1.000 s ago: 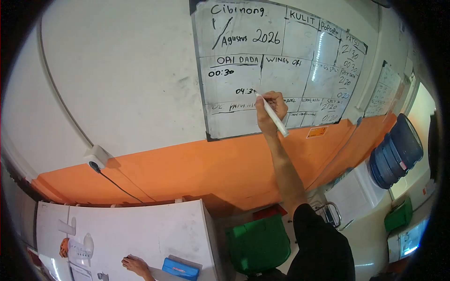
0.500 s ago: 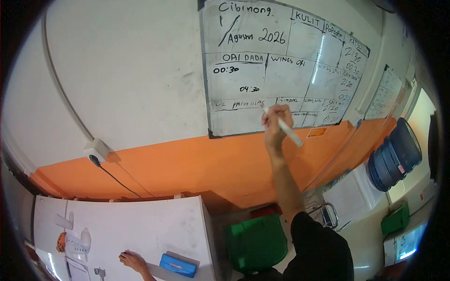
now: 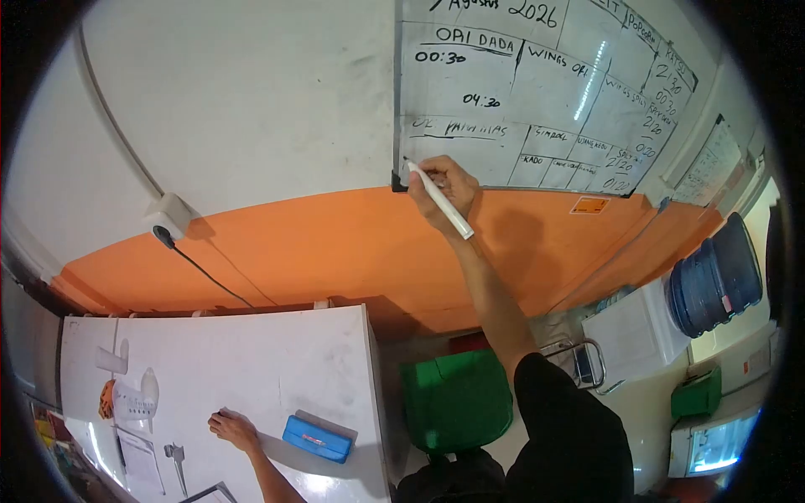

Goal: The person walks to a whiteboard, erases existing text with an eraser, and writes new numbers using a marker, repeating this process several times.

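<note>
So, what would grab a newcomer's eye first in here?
Probably the whiteboard at upper right with its black writing, where the right hand holds a white marker near the lower left corner. Next might come the bright orange band running along the wall below it. At lower left, the left hand rests on a white top, with a blue case to its right.
</note>
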`<state>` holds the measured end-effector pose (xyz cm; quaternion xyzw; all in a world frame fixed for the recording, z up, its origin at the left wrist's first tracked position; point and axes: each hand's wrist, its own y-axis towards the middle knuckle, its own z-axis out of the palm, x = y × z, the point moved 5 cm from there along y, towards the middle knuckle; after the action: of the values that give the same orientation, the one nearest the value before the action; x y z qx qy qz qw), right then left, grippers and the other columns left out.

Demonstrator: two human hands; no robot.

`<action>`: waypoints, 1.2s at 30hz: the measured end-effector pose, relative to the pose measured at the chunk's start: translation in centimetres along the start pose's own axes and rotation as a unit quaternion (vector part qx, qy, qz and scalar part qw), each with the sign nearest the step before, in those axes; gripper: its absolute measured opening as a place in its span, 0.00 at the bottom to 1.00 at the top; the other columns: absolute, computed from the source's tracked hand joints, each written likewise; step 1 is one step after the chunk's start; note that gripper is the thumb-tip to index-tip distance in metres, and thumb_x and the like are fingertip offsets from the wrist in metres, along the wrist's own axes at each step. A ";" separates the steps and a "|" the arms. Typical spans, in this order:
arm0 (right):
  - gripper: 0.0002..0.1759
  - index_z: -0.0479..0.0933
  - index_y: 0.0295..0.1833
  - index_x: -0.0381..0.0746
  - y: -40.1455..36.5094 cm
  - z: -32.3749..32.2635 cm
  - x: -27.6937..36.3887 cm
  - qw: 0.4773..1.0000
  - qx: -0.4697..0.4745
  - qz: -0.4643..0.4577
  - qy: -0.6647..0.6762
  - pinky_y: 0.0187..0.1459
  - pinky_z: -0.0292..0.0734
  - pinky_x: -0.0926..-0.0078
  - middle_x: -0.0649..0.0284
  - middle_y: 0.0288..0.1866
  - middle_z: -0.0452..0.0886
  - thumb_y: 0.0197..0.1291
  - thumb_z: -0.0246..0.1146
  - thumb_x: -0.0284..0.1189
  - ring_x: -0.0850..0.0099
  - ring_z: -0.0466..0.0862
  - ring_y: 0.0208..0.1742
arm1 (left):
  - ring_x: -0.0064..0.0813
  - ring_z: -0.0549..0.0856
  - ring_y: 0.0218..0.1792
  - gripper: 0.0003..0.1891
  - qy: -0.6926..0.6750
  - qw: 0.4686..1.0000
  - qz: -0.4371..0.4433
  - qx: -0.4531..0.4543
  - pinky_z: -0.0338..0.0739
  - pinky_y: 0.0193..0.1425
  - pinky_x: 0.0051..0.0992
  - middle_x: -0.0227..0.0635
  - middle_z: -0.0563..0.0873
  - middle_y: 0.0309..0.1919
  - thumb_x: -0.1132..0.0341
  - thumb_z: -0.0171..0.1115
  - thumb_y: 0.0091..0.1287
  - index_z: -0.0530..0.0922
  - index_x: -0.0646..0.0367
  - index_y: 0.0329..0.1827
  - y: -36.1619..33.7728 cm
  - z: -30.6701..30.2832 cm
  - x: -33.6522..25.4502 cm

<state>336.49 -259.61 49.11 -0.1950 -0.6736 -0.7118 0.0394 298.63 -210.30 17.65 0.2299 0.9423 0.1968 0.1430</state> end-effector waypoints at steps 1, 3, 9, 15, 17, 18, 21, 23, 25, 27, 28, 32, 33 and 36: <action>0.08 0.78 0.36 0.34 0.1 0.0 -0.3 1.000 -0.002 0.006 0.007 0.29 0.81 0.81 0.60 0.28 0.83 0.54 0.70 0.22 0.75 0.84 0.26 | 0.48 0.74 0.50 0.13 -0.003 1.000 0.003 -0.008 0.73 0.53 0.48 0.48 0.74 0.45 0.62 0.45 0.78 0.70 0.65 0.43 0.0 0.0 0.0; 0.08 0.78 0.36 0.33 0.4 -0.2 -0.4 1.000 -0.016 -0.012 0.014 0.30 0.81 0.82 0.60 0.28 0.83 0.52 0.70 0.21 0.76 0.84 0.27 | 0.48 0.74 0.50 0.13 -0.005 1.000 0.005 -0.017 0.72 0.53 0.48 0.48 0.74 0.45 0.62 0.45 0.78 0.70 0.65 0.43 0.0 -0.1 0.0; 0.07 0.77 0.34 0.34 0.4 -0.2 -0.7 0.999 -0.025 -0.025 0.008 0.28 0.77 0.82 0.62 0.27 0.82 0.53 0.70 0.21 0.77 0.82 0.26 | 0.48 0.74 0.49 0.12 -0.011 1.000 0.006 -0.009 0.72 0.53 0.47 0.48 0.73 0.46 0.63 0.46 0.77 0.70 0.65 0.43 -0.1 -0.4 -0.2; 0.06 0.77 0.35 0.35 0.4 -0.4 -0.3 0.999 -0.030 -0.028 0.003 0.28 0.77 0.82 0.62 0.26 0.82 0.54 0.69 0.22 0.77 0.81 0.25 | 0.47 0.74 0.50 0.12 -0.001 1.000 0.019 -0.020 0.73 0.54 0.47 0.48 0.73 0.46 0.64 0.45 0.78 0.70 0.65 0.43 0.1 0.5 0.4; 0.07 0.77 0.36 0.35 0.2 -0.7 -0.1 0.999 -0.032 -0.024 -0.008 0.28 0.77 0.81 0.61 0.27 0.83 0.55 0.69 0.22 0.76 0.82 0.26 | 0.47 0.74 0.50 0.11 0.006 1.000 0.012 -0.012 0.73 0.54 0.46 0.48 0.73 0.46 0.64 0.45 0.78 0.70 0.65 0.44 0.1 0.4 0.3; 0.07 0.77 0.37 0.34 0.1 -0.8 0.0 0.999 -0.032 -0.017 -0.017 0.28 0.78 0.81 0.61 0.27 0.83 0.55 0.69 0.23 0.76 0.83 0.27 | 0.47 0.74 0.50 0.11 0.005 1.000 0.013 -0.013 0.73 0.54 0.46 0.48 0.73 0.46 0.64 0.45 0.78 0.70 0.65 0.44 0.2 0.3 0.3; 0.08 0.78 0.38 0.34 0.1 -1.0 0.1 0.999 -0.035 -0.011 -0.013 0.28 0.79 0.79 0.60 0.28 0.84 0.55 0.69 0.23 0.74 0.85 0.27 | 0.48 0.76 0.49 0.11 0.015 1.000 0.022 -0.014 0.75 0.51 0.46 0.49 0.74 0.45 0.65 0.47 0.76 0.70 0.66 0.44 0.1 -0.2 -0.2; 0.08 0.78 0.39 0.34 0.1 -1.3 -0.2 1.000 -0.023 -0.010 -0.014 0.29 0.80 0.81 0.59 0.30 0.85 0.57 0.69 0.24 0.76 0.85 0.28 | 0.46 0.75 0.49 0.11 0.013 0.999 0.027 -0.023 0.74 0.51 0.45 0.47 0.73 0.45 0.64 0.46 0.77 0.70 0.64 0.43 -0.1 -0.1 0.0; 0.08 0.78 0.40 0.33 0.1 -1.3 -0.4 1.000 -0.011 -0.009 -0.015 0.30 0.80 0.82 0.59 0.32 0.85 0.59 0.69 0.25 0.78 0.84 0.30 | 0.46 0.75 0.49 0.11 0.018 0.999 0.020 -0.023 0.74 0.51 0.45 0.47 0.73 0.44 0.64 0.46 0.77 0.70 0.64 0.43 0.1 0.1 0.0; 0.08 0.79 0.41 0.33 0.1 -1.3 -0.3 1.000 -0.011 -0.012 -0.014 0.30 0.80 0.82 0.59 0.31 0.85 0.60 0.69 0.26 0.78 0.84 0.29 | 0.46 0.75 0.48 0.11 0.024 0.999 0.014 -0.021 0.74 0.51 0.45 0.47 0.73 0.44 0.64 0.46 0.77 0.70 0.64 0.42 0.0 0.1 0.0; 0.08 0.79 0.41 0.33 0.1 -1.3 -0.4 1.000 -0.011 -0.012 -0.015 0.30 0.80 0.82 0.59 0.31 0.85 0.60 0.69 0.26 0.78 0.84 0.29 | 0.46 0.75 0.48 0.11 0.028 0.999 0.023 -0.026 0.74 0.51 0.45 0.47 0.73 0.44 0.64 0.45 0.78 0.70 0.64 0.42 -0.1 -0.1 -0.2; 0.08 0.78 0.37 0.34 0.2 -1.6 -0.3 1.000 -0.018 0.003 -0.009 0.30 0.81 0.79 0.58 0.29 0.85 0.54 0.70 0.23 0.73 0.86 0.27 | 0.49 0.75 0.50 0.11 0.013 1.000 0.021 -0.013 0.76 0.52 0.47 0.49 0.74 0.46 0.65 0.47 0.76 0.70 0.66 0.44 0.0 -0.2 -0.2; 0.08 0.78 0.37 0.34 0.2 -1.6 -0.2 1.000 -0.014 0.010 -0.013 0.29 0.81 0.79 0.58 0.29 0.85 0.54 0.70 0.23 0.73 0.86 0.27 | 0.49 0.75 0.50 0.11 0.014 1.000 0.022 -0.012 0.76 0.52 0.47 0.49 0.74 0.46 0.65 0.47 0.76 0.70 0.66 0.44 0.0 -0.1 -0.1; 0.09 0.78 0.39 0.33 0.1 -1.5 -0.4 0.999 -0.004 -0.032 -0.020 0.30 0.79 0.82 0.58 0.31 0.85 0.59 0.69 0.25 0.77 0.84 0.29 | 0.46 0.75 0.48 0.12 0.032 0.998 0.037 -0.033 0.75 0.50 0.45 0.47 0.73 0.44 0.64 0.45 0.78 0.70 0.65 0.42 -0.1 0.2 0.1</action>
<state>336.55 -261.16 49.10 -0.1873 -0.6772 -0.7115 0.0020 298.60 -210.29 17.44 0.2534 0.9303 0.2401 0.1128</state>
